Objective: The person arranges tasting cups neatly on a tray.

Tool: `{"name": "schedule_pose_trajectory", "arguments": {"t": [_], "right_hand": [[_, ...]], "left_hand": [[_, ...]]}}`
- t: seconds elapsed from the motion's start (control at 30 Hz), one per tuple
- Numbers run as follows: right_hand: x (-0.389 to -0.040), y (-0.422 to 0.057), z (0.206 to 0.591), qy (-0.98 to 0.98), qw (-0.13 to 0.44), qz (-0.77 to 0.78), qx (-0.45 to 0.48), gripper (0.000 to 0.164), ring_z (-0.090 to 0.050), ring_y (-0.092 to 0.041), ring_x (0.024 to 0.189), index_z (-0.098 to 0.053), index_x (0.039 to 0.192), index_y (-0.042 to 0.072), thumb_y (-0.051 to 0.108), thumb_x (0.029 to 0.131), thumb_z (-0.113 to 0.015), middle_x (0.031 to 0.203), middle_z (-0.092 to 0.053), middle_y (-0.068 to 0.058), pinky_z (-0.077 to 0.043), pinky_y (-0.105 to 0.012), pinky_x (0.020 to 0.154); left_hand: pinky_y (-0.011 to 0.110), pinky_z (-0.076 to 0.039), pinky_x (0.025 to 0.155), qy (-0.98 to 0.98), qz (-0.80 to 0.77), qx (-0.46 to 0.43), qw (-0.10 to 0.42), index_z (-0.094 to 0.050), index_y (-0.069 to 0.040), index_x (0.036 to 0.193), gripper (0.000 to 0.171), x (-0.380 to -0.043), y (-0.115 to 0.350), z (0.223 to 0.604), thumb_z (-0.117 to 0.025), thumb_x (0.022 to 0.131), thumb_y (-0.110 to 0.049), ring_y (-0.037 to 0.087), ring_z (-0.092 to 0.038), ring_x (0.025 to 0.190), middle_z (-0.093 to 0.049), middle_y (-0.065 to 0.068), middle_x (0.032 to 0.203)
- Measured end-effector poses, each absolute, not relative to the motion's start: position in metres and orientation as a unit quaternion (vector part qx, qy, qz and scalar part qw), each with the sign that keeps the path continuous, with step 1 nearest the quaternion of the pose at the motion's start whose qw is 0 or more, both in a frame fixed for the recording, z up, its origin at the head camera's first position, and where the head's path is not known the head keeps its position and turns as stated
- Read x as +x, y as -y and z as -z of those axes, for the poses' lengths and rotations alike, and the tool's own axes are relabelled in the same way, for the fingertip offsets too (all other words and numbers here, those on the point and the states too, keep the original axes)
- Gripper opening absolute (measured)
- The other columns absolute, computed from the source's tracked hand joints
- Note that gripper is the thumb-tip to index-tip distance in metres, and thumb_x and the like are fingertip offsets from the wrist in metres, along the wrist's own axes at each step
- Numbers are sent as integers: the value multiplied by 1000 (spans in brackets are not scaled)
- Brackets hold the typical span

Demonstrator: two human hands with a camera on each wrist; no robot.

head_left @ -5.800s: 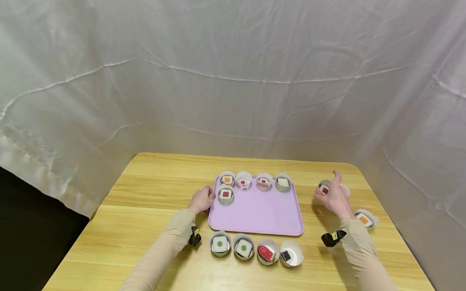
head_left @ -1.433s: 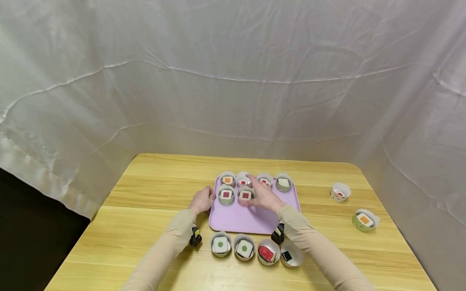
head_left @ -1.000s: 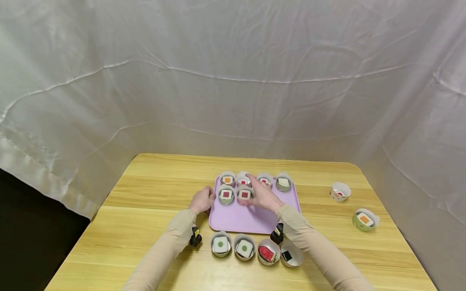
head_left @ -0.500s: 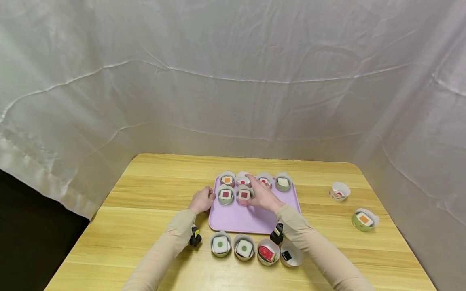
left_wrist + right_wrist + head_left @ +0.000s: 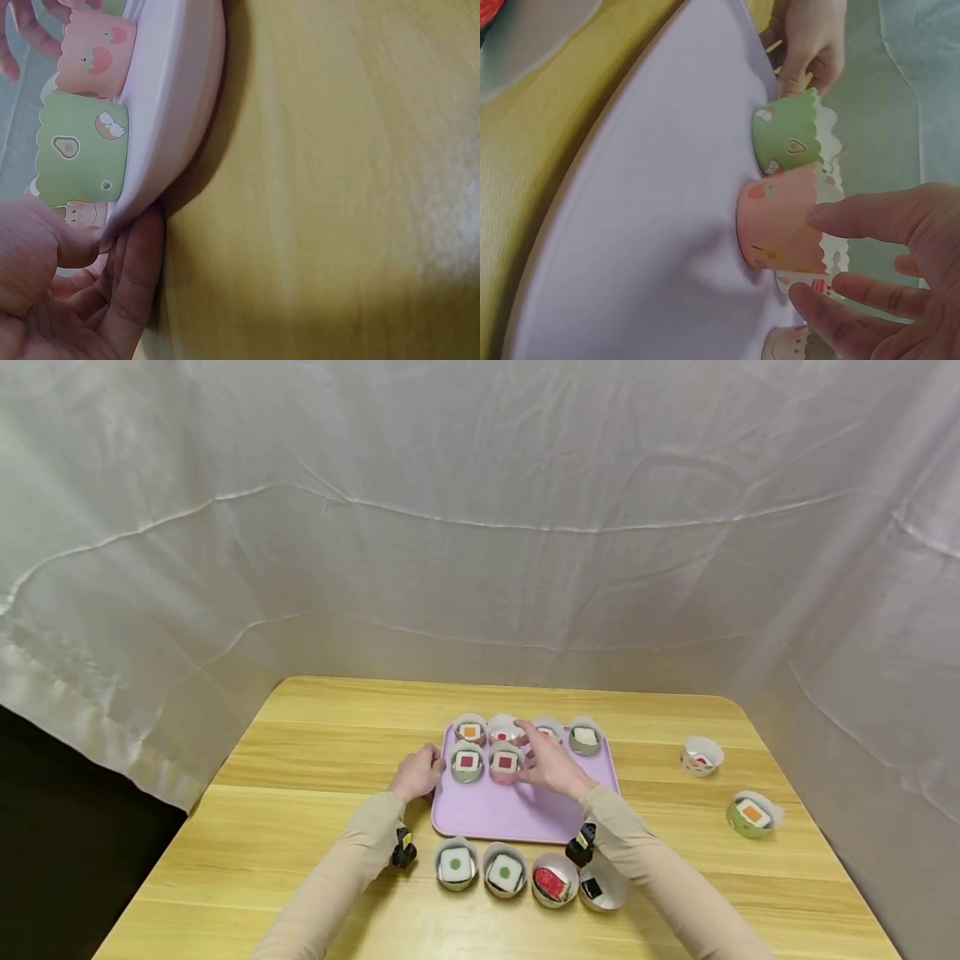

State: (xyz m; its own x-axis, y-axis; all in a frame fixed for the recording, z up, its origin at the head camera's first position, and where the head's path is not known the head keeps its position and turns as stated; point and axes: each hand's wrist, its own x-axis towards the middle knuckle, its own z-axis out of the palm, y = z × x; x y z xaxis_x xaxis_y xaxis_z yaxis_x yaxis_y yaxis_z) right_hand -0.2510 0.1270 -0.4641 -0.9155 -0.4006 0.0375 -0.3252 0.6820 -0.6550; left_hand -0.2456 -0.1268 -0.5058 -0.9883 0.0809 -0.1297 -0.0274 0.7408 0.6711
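- Pale, creased cloth (image 5: 480, 527) hangs behind a wood-grain table (image 5: 322, 727).
- On the table lies a lilac tray (image 5: 510, 814); the pink cup (image 5: 776, 221) stands upright on it, just beside the green cup (image 5: 787, 135).
- Left hand (image 5: 415, 773) pinches the tray's edge, thumb above and fingers beneath.
- Right hand (image 5: 553, 766) is spread around the pink cup, fingers loose rather than clamped; whether the thumb touches the wall cannot be told.
- Pink cup looks like thin card: probably very light, easily dented by a hard squeeze, and not slippery. Best hold is a gentle thumb-and-finger pinch on opposite sides, below the soft rim.
- Tray seems stiff, smooth plastic, so cups may slide if it tilts; its raised lip gives a sure hold.
- Pink cup has a scalloped rim, pale inside, and strawberry prints; its filling (image 5: 506, 762) is whitish with a dark red square.
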Motion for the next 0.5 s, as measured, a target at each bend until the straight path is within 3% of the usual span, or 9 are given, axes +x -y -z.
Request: {"name": "schedule_pose_trajectory", "arguments": {"t": [0.3, 0.5], "right_hand": [[-252, -151, 460, -892, 20, 402, -206, 75, -65, -44, 110, -39, 146, -3, 4, 82, -78, 124, -62, -31, -57, -50, 95], [-260, -170, 460, -858, -40, 485, -166, 59, -69, -42, 105, -50, 139, -4, 4, 87, -75, 121, -65, -32, -60, -42, 92]], "left_hand": [[24, -47, 52, -933, -353, 20, 66, -56, -4, 100, 12, -245, 127, 506, -50, 104, -14, 16, -59, 60, -62, 10, 78], [25, -47, 55, -936, -346, 22, 59, -56, -4, 99, 11, -246, 127, 505, -51, 103, -14, 18, -60, 63, -62, 10, 79]]}}
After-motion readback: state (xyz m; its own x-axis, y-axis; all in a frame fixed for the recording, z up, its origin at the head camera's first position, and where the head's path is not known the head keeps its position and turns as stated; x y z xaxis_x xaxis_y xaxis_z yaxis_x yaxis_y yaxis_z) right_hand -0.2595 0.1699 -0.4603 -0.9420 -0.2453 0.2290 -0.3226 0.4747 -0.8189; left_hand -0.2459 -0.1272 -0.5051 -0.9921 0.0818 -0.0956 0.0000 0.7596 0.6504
